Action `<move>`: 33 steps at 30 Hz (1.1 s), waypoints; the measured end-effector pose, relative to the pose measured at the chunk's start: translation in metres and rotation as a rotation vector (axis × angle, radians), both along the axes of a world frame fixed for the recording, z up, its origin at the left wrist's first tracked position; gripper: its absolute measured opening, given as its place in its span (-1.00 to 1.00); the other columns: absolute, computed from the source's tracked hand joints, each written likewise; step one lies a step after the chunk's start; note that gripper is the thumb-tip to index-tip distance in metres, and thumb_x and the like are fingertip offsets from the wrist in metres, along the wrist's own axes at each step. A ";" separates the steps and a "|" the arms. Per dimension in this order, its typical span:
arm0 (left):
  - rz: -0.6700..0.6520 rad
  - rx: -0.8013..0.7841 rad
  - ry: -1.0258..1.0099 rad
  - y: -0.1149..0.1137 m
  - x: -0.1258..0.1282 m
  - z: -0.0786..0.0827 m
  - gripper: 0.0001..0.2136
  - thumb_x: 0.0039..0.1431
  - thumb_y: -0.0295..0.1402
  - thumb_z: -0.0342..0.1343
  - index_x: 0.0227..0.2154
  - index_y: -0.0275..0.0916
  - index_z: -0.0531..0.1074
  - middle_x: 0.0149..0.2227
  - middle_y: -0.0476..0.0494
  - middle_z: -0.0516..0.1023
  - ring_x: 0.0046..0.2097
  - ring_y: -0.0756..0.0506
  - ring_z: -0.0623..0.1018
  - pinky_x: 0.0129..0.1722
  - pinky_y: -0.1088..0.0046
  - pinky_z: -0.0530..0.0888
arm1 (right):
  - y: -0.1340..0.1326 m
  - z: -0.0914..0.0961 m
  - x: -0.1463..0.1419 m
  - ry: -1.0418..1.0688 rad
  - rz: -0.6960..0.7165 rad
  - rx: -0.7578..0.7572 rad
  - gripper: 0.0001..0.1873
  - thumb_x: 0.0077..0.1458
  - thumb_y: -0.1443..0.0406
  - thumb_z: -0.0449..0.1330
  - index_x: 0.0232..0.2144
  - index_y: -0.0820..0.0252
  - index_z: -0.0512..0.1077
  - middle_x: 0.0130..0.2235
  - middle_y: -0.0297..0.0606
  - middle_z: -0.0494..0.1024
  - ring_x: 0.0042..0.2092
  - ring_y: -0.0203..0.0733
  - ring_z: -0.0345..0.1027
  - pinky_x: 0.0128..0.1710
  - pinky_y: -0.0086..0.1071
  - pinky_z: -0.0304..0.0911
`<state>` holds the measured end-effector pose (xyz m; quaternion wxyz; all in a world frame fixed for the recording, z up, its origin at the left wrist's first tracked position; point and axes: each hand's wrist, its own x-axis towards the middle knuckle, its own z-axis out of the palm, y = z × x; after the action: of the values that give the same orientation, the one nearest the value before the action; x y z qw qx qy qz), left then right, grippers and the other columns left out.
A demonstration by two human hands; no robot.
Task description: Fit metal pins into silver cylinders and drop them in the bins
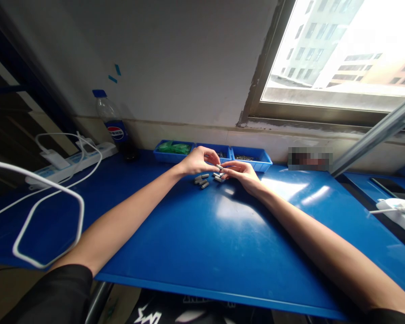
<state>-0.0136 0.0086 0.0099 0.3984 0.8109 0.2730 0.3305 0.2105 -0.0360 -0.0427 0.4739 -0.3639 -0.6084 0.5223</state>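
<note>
My left hand and my right hand meet above the blue table, fingertips pinched around one small, pale, cylinder-like piece. Both hands seem to touch it, the right at its near side. Just beneath lie several similar short grey pieces in a loose group, with a few more close to my right fingertips. Their exact kind is too small to make out. Behind my hands stand blue bins: one with green plastic packets, another with thin dark metal pieces. My left hand partly covers the middle bin.
A cola bottle stands at the back left beside a white power strip. A white cable loops over the left side and my left forearm. At right are a slanted metal bar and another power strip.
</note>
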 end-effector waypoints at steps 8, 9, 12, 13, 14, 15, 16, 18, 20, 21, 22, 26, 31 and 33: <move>0.101 0.087 0.031 -0.003 0.011 -0.011 -0.73 -0.07 -0.23 0.44 -0.43 -0.36 0.58 -0.40 -0.17 0.66 -0.33 -0.08 0.63 -0.28 0.46 0.55 | 0.003 -0.003 0.002 0.023 -0.038 0.001 -0.61 -0.04 0.08 0.50 -0.19 0.13 0.64 -0.33 -0.25 0.69 -0.31 -0.14 0.55 -0.16 -0.22 0.45; 0.136 0.139 0.076 -0.004 0.011 -0.012 -0.74 -0.05 -0.23 0.43 -0.45 -0.34 0.57 -0.42 -0.16 0.65 -0.35 -0.07 0.62 -0.30 0.47 0.53 | 0.003 -0.004 0.002 0.018 -0.049 0.011 -0.61 -0.03 0.08 0.49 -0.18 0.13 0.64 -0.34 -0.25 0.69 -0.32 -0.14 0.55 -0.16 -0.22 0.45; 0.212 0.333 0.292 -0.005 0.010 -0.010 -0.77 0.05 -0.21 0.36 -0.51 -0.30 0.58 -0.47 -0.14 0.63 -0.40 -0.07 0.58 -0.34 0.46 0.46 | 0.003 -0.005 0.001 0.033 -0.117 0.063 -0.60 -0.01 0.07 0.48 -0.15 0.12 0.64 -0.31 -0.24 0.69 -0.28 -0.12 0.56 -0.13 -0.21 0.45; 0.203 0.387 0.359 -0.006 0.009 -0.009 -0.77 0.08 -0.21 0.34 -0.50 -0.29 0.60 -0.45 -0.14 0.64 -0.38 -0.08 0.59 -0.33 0.45 0.46 | 0.003 -0.005 0.001 0.052 -0.135 0.076 -0.59 0.00 0.07 0.47 -0.13 0.11 0.63 -0.26 -0.23 0.70 -0.24 -0.10 0.58 -0.11 -0.20 0.45; 0.173 0.429 0.412 -0.007 0.008 -0.008 -0.78 0.10 -0.20 0.33 -0.46 -0.28 0.62 -0.40 -0.16 0.65 -0.34 -0.10 0.60 -0.29 0.45 0.46 | 0.003 -0.005 0.001 0.072 -0.143 0.080 -0.56 0.00 0.07 0.47 -0.08 0.10 0.62 -0.18 -0.21 0.71 -0.18 -0.07 0.59 -0.09 -0.19 0.46; 0.127 0.458 0.453 -0.008 0.008 -0.008 -0.80 0.12 -0.20 0.32 -0.40 -0.26 0.65 -0.33 -0.17 0.68 -0.28 -0.12 0.62 -0.24 0.45 0.47 | 0.003 -0.005 0.002 0.091 -0.139 0.076 -0.51 -0.01 0.08 0.47 -0.03 0.07 0.60 -0.08 -0.19 0.69 -0.11 -0.04 0.59 -0.06 -0.18 0.46; 0.073 0.477 0.484 -0.010 0.008 -0.007 -0.81 0.13 -0.21 0.32 -0.33 -0.24 0.67 -0.25 -0.18 0.69 -0.22 -0.13 0.64 -0.19 0.45 0.48 | 0.004 -0.005 0.002 0.106 -0.129 0.068 -0.45 -0.01 0.08 0.47 0.04 0.04 0.57 0.01 -0.18 0.67 -0.06 -0.01 0.58 -0.04 -0.17 0.46; -0.024 0.492 0.530 -0.012 0.009 -0.008 -0.79 0.14 -0.26 0.32 -0.19 -0.19 0.67 -0.13 -0.18 0.69 -0.11 -0.15 0.65 -0.11 0.46 0.48 | 0.004 -0.005 0.003 0.120 -0.106 0.049 -0.35 -0.02 0.11 0.47 0.14 -0.03 0.51 0.10 -0.18 0.62 -0.03 -0.01 0.57 -0.02 -0.16 0.46; -0.072 0.499 0.559 -0.014 0.011 -0.009 -0.77 0.16 -0.34 0.29 -0.11 -0.16 0.66 -0.08 -0.16 0.68 -0.08 -0.15 0.65 -0.09 0.47 0.48 | 0.005 -0.005 0.004 0.130 -0.105 0.038 -0.34 -0.01 0.13 0.46 0.17 -0.06 0.48 0.08 -0.19 0.63 -0.09 -0.05 0.58 -0.04 -0.17 0.46; -0.077 0.505 0.567 -0.015 0.012 -0.009 -0.77 0.17 -0.37 0.27 -0.10 -0.16 0.65 -0.09 -0.16 0.68 -0.08 -0.14 0.65 -0.10 0.48 0.47 | 0.005 -0.005 0.004 0.137 -0.112 0.037 -0.37 0.00 0.14 0.45 0.15 -0.05 0.50 0.05 -0.19 0.65 -0.13 -0.07 0.58 -0.06 -0.18 0.46; -0.075 0.512 0.577 -0.015 0.013 -0.009 -0.79 0.18 -0.39 0.24 -0.13 -0.16 0.65 -0.12 -0.15 0.69 -0.10 -0.14 0.65 -0.13 0.48 0.47 | 0.005 -0.006 0.004 0.142 -0.120 0.036 -0.41 0.00 0.14 0.44 0.11 -0.03 0.52 0.02 -0.20 0.66 -0.17 -0.09 0.57 -0.09 -0.19 0.46; -0.061 0.521 0.630 -0.017 0.012 -0.006 -0.87 0.15 -0.45 0.20 -0.30 -0.21 0.64 -0.28 -0.13 0.66 -0.24 -0.11 0.63 -0.28 0.49 0.41 | 0.005 -0.005 0.003 0.145 -0.142 0.020 -0.56 0.01 0.17 0.43 -0.02 0.03 0.59 -0.07 -0.22 0.68 -0.27 -0.16 0.53 -0.18 -0.25 0.44; -0.054 0.473 0.613 -0.016 0.009 -0.001 -0.74 0.00 -0.55 0.21 -0.22 -0.22 0.62 -0.33 -0.09 0.63 -0.33 -0.07 0.58 -0.37 0.51 0.36 | 0.006 -0.004 0.003 0.182 -0.146 -0.003 -0.63 0.00 0.20 0.42 -0.09 0.05 0.61 -0.14 -0.25 0.69 -0.31 -0.20 0.50 -0.23 -0.30 0.40; -0.052 0.432 0.600 -0.015 0.008 0.000 -0.69 0.00 -0.58 0.18 -0.18 -0.23 0.62 -0.33 -0.08 0.63 -0.34 -0.06 0.58 -0.36 0.51 0.37 | 0.006 -0.004 0.003 0.189 -0.152 -0.009 -0.64 0.00 0.20 0.42 -0.10 0.05 0.61 -0.14 -0.26 0.69 -0.31 -0.20 0.49 -0.24 -0.30 0.40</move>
<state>-0.0061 -0.0064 0.0095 0.1283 0.9438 0.2809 0.1179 0.2137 -0.0298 -0.0467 0.5658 -0.3600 -0.5295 0.5195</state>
